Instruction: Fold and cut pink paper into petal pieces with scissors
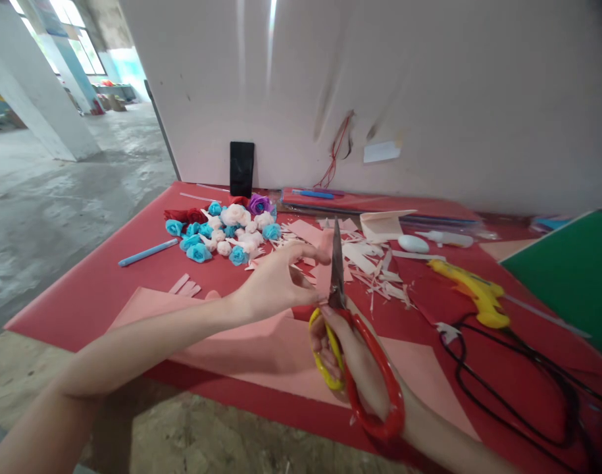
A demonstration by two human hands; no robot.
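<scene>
the right hand (356, 352) holds scissors (337, 296), the left hand (271, 288) pink paper (323, 279).

Left forearm (152, 342) is cut off at the lower left; right forearm (439, 421) is lost past the bottom. Right hand (352, 349) is partly masked by the handles of the scissors (337, 296). Pink strip (324, 273) is overlapped by left hand (271, 286) and blade; its far end cannot be made out. Along the front edge of the table (78, 303), the pink sheet (251, 359) is partly covered by both forearms. Table's right end is covered in part by the green board (572, 283), itself cut off at right. Distant windows (78, 39) are blurred
</scene>
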